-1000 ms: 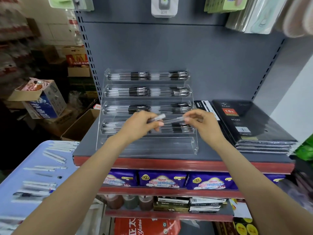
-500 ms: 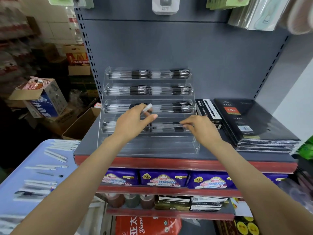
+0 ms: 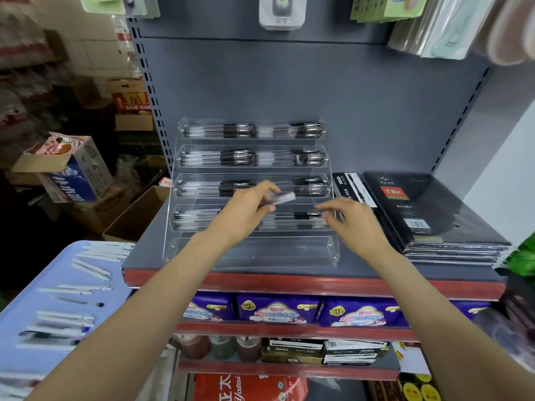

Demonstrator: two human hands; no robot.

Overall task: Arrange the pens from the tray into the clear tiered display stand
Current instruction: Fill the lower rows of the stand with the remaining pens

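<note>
The clear tiered display stand [image 3: 333,250] sits on the grey shelf, its upper tiers filled with black-and-clear pens [image 3: 252,157]; the lowest tier holds none. My left hand [image 3: 246,209] pinches one pen [image 3: 282,198] by its clear end, in front of the third and fourth tiers. My right hand [image 3: 353,224] hovers at the right end of the fourth tier with fingers loosely extended, holding nothing. At lower left the blue tray [image 3: 17,308] carries several more pens [image 3: 63,316].
Black diary notebooks [image 3: 428,215] are stacked right of the stand, with a black pen box [image 3: 351,188] between them. The red shelf edge [image 3: 289,282] runs below. Cardboard boxes [image 3: 127,215] sit on the floor at left. Packaged goods hang above.
My right hand let go of the pen it shared with the left, laid one in the fourth tier and drew back slightly. My left hand keeps its pen, now pointing right.
</note>
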